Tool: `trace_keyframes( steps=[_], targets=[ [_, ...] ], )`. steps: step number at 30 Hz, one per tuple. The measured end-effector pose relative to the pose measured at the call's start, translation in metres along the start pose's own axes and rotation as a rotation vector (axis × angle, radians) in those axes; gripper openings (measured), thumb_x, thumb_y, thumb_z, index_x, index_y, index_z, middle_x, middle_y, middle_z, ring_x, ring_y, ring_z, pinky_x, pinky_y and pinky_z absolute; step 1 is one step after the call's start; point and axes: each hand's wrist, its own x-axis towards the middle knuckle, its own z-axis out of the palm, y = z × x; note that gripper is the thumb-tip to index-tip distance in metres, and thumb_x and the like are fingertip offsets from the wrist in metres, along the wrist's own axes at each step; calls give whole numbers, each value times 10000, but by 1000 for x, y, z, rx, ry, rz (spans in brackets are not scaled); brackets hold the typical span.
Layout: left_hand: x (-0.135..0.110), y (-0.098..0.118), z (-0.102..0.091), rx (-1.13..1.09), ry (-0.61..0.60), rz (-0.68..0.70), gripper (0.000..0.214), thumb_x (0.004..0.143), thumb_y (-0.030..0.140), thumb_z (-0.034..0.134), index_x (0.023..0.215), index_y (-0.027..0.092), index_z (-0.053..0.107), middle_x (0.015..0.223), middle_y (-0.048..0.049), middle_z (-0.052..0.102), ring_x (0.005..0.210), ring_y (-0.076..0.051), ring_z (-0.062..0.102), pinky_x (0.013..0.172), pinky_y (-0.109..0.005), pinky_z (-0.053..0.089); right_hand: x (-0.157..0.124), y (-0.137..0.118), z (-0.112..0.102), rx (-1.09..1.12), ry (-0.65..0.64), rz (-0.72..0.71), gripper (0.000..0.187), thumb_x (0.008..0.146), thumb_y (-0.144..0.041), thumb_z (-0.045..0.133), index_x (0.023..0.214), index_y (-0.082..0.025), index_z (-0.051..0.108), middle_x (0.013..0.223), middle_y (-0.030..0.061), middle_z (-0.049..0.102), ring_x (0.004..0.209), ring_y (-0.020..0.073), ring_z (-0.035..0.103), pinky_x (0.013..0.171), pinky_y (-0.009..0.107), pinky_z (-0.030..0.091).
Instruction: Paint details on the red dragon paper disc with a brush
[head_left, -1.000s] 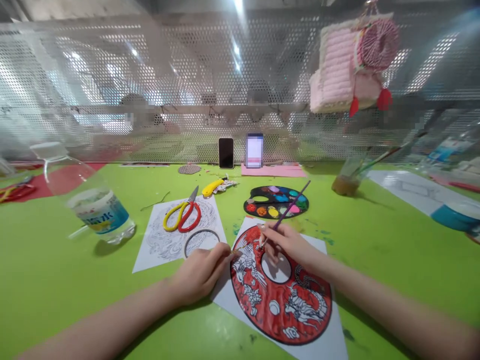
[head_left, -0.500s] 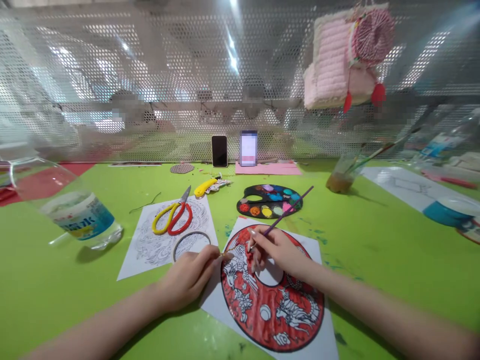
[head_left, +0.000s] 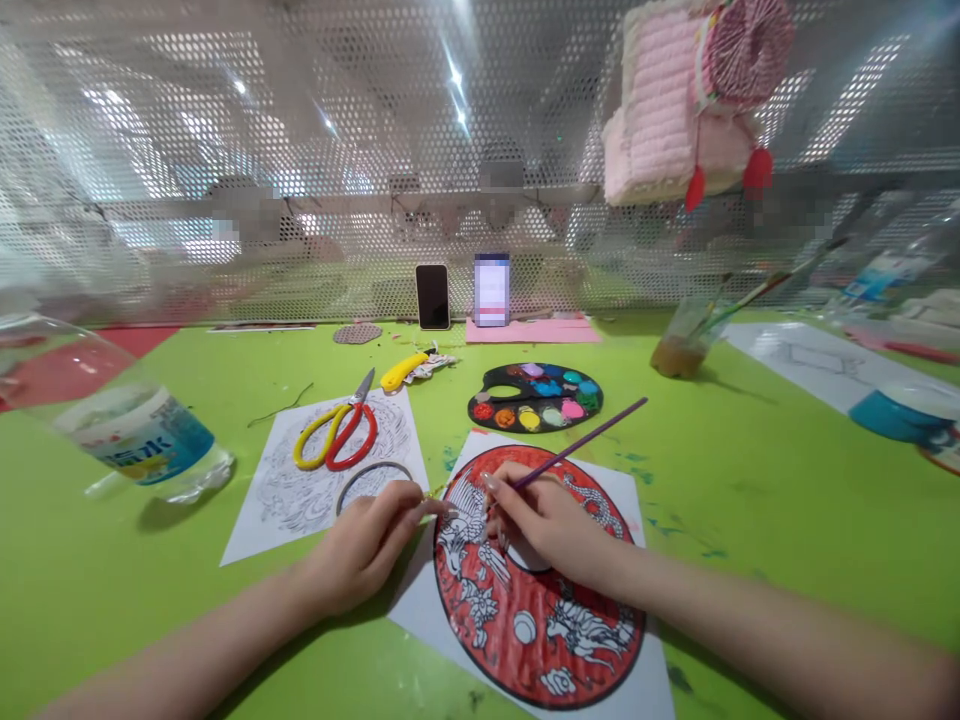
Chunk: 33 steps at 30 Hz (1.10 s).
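In the head view, the right hand [head_left: 551,525] pinches a thin purple paintbrush [head_left: 577,442], its tip hard to make out, above a red dragon disc [head_left: 525,630] at six o'clock on the table [head_left: 135,620]. The loosely curled left hand [head_left: 364,550] touches the disc's nine o'clock edge and partly covers a line-drawing sheet [head_left: 289,500].

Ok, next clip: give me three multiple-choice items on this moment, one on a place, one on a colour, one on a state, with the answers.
1. Where do the scissors lie? A on the paint palette; B on the line-drawing sheet; C on the water bottle.
2. What colour fills the painted disc? A blue; B green; C red.
3. What does the right hand hold? A a paintbrush; B the scissors; C nothing.

Answers: B, the handles rest on the sheet; C, red surrounds the white figures; A, its fingers grip the purple handle.
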Motion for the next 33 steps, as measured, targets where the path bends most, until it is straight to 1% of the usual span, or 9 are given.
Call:
trace_keyframes(
  steps=[3,6,9,11,13,16,20,24,33],
  targets=[
    [15,-4,-1,79,91,6,346,1031,384,277,994,188,560,752,-29,692,620,-137,646,574,-251,501,0,2,0,7,-10,6,351,973,-524,436,804,-218,474,640,7,623,647,194,667,681,348,529],
    [44,-9,0,206,134,-61,333,1027,403,387,1012,140,590,669,25,595,508,-97,537,518,-238,463,-1,2,-1,17,-12,11,314,985,-475,430,813,-216,473,631,-4,607,656,191,670,678,339,531],
    [79,-16,5,337,63,-116,284,976,407,537,986,134,615,742,19,598,587,-95,561,593,-258,516,-2,1,-2,16,0,4,291,990,-434,435,808,-212,483,631,-9,594,672,188,666,716,345,525],
    [98,-21,10,416,20,-154,258,958,383,577,991,131,618,821,-3,625,667,-111,600,640,-278,542,-3,1,-2,15,3,-4,283,990,-421,442,808,-210,495,645,-7,598,682,186,661,727,346,519],
    [107,-25,14,478,5,-199,245,958,367,580,1014,132,618,886,-21,640,728,-125,622,677,-295,557,-4,0,-2,15,2,-11,278,988,-410,452,812,-206,515,677,4,620,693,182,657,734,343,512],
    [105,-29,15,532,-34,-239,245,961,365,575,1026,133,619,905,-26,646,747,-130,630,692,-304,562,-4,0,-2,38,-5,-2,280,985,-409,459,811,-200,527,698,14,640,693,174,660,729,334,514],
    [96,-32,12,544,-114,-234,255,964,374,570,1024,132,620,873,-18,643,715,-123,624,675,-297,559,-3,-1,-1,98,13,36,309,974,-455,467,792,-206,496,631,-11,597,669,167,670,698,319,532],
    [98,-37,13,555,-157,-224,251,965,369,569,1029,130,617,863,-15,639,701,-119,620,659,-288,557,-2,0,-1,130,13,75,326,966,-477,479,784,-206,491,577,-33,563,656,160,675,677,298,529],
    [100,-37,14,562,-225,-199,232,968,355,567,998,131,620,830,-5,632,674,-110,609,641,-275,550,-2,-3,-5,152,-23,131,320,975,-447,488,796,-185,537,638,1,633,624,121,660,611,244,509]
  ],
)
